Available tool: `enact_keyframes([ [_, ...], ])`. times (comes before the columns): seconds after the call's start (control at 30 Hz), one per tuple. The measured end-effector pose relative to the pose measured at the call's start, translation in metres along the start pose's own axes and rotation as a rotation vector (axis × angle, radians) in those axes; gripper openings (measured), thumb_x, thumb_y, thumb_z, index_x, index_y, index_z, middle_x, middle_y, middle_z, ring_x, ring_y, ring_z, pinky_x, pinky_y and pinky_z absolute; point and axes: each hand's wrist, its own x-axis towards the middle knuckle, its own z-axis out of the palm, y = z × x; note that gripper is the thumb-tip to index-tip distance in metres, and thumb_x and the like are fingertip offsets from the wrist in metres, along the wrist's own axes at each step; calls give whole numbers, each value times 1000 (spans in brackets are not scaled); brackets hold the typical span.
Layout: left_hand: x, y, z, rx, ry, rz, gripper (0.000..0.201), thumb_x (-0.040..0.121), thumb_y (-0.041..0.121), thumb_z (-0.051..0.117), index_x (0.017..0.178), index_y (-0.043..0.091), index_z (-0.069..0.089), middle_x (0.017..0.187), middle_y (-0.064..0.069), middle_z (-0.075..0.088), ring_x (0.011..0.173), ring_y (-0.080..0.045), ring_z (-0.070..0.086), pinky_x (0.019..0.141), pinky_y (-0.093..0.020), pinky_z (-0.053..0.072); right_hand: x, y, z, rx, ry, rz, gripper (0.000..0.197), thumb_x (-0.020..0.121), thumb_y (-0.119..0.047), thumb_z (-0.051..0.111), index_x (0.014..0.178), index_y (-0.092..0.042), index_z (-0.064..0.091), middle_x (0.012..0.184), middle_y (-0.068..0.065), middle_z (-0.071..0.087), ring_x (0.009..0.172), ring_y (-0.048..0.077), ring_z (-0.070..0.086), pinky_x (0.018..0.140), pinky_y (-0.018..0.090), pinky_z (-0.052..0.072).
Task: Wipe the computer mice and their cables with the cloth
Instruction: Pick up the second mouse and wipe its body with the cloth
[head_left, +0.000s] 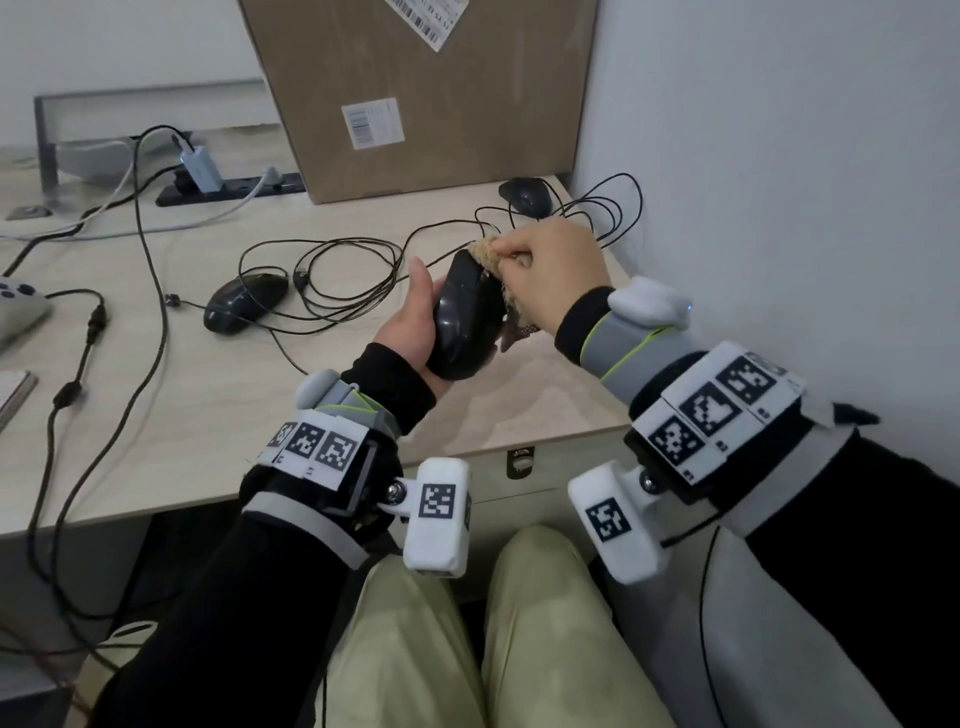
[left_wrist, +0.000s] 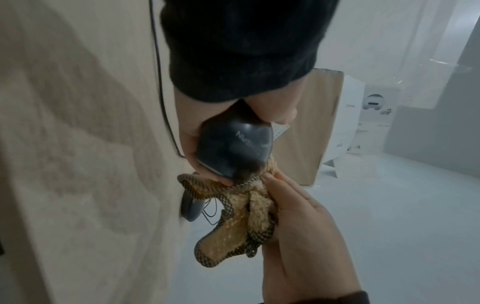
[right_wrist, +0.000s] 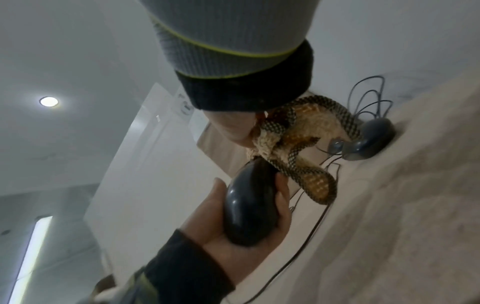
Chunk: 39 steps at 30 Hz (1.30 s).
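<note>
Pale wood-grain desk (head_left: 218, 415) fills the scene, its front edge nearest the person's knees, and everything else is placed from it. Just above that front edge the left hand (head_left: 410, 332) is wrapped around a glossy black mouse (head_left: 465, 317), palm under its body, thumb up one side and fingers curled round the other; the mouse is lifted clear of the desk. In the left wrist view pale lettering shows on the mouse (left_wrist: 235, 148), too blurred to read. Touching the mouse's far end, the right hand (head_left: 550, 265) is clenched on a tan fluffy cloth (head_left: 488, 249) with a dark checked border, pressing it against the shell while a loose tail of the cloth (left_wrist: 231, 222) hangs below the fingers. Farther in on the desk, left of the held mouse, a second black mouse (head_left: 244, 304) lies flat, its thin black cable (head_left: 332, 275) looped in loose coils behind it. Toward the desk's far right corner, against the white wall (head_left: 779, 156), a third mouse (head_left: 527, 197) sits with its own cable (head_left: 608, 208) bunched in loops beside it. At the back of the desk stands a closed cardboard box (head_left: 426, 93); its contents are hidden. Two white shipping labels (head_left: 373, 122) with barcodes are stuck on it, their print too small to read. Left of the box a black power strip (head_left: 228, 189) holds a white adapter (head_left: 200, 166).
</note>
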Motion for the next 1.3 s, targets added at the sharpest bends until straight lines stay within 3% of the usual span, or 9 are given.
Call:
enact_keyframes([
  [0.17,-1,10,-2,-99,51,10,68,91,67,15,115,21,59,112,-13,66,107,-31,62,89,-43,50,-22,-17,0,-113,-34,-187,30,85,-12,51,105,-20,71,111,5,69,107,30,57,90,35,45],
  [0.27,-4,12,-3,-100,22,13,72,91,67,13,126,18,53,112,-13,66,103,-30,64,82,-41,54,-10,-12,-1,40,5,-101,27,83,-12,55,101,-22,73,103,2,71,99,24,62,83,31,48],
  [0.37,-6,18,-6,-93,-22,3,79,89,70,11,135,17,46,106,-12,65,88,-25,65,72,-33,54,5,-6,-9,315,178,90,23,83,-17,56,101,-24,69,87,-4,66,83,20,64,71,34,52],
  [0.5,-12,27,-6,-74,-20,-6,76,90,69,12,118,16,58,98,-10,67,77,-19,65,62,-25,55,7,-10,-11,291,213,33,32,86,-17,54,116,-18,63,114,7,63,109,20,55,95,23,37],
  [0.7,-19,29,1,-11,4,4,67,92,66,17,97,20,65,82,-3,73,72,-16,68,76,-30,50,-7,-15,2,204,50,-109,29,89,-12,53,116,-14,65,111,15,53,102,25,53,77,13,28],
  [0.87,-19,23,-5,-86,23,-22,77,90,70,17,126,14,57,112,-13,68,99,-25,66,85,-35,55,-30,-15,7,135,-54,-236,26,82,-12,56,102,-14,72,96,11,61,90,24,57,79,28,41],
  [1.03,-21,19,-2,-55,-26,-11,72,91,68,14,108,19,63,97,-7,72,90,-21,68,80,-33,54,-17,-13,-7,193,200,-129,22,80,-9,58,96,-11,74,93,13,67,94,28,59,82,26,37],
  [1.17,-20,22,-1,8,-6,6,68,90,69,16,103,24,64,93,-3,74,85,-17,69,80,-33,52,-9,-19,-2,71,94,-157,28,85,-11,53,106,-15,70,106,13,60,99,27,56,83,29,40],
  [1.3,-21,22,-1,-22,3,7,66,92,67,20,99,22,66,97,-5,71,91,-20,65,95,-40,46,-21,-18,3,94,75,-195,28,84,-7,52,104,-12,71,101,13,58,93,27,57,78,33,45],
])
